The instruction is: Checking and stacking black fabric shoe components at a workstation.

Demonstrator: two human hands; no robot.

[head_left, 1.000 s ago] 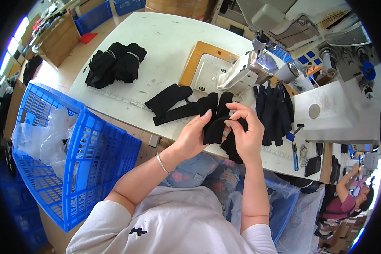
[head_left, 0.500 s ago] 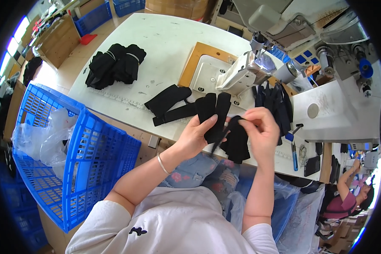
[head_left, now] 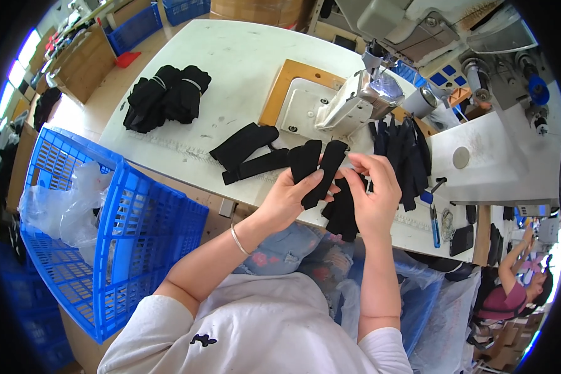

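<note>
My left hand (head_left: 288,198) grips black fabric strips (head_left: 305,167), its thumb pressed across them; their upper ends fan out in two parts. My right hand (head_left: 375,196) is just right of the strips, thumb and fingertips drawn together; anything between them is too small to make out. Below, a dark fabric piece (head_left: 341,218) lies at the table's front edge, partly behind my hands. To the left, a folded black piece (head_left: 244,146) and a narrow black strip (head_left: 255,166) rest on the table.
A sewing machine (head_left: 355,106) stands beyond my hands on the white table (head_left: 230,56). Two tied black bundles (head_left: 187,93) lie far left. Dark pieces (head_left: 408,156), blue-handled snips (head_left: 435,225) and a black phone (head_left: 461,240) are right. A blue crate (head_left: 143,227) stands left; a co-worker (head_left: 511,293) sits right.
The black piece that my right hand pulled at has left its fingers and now shows no loose end there. My right hand has shifted slightly left, and the strips in my left hand have tilted right.
</note>
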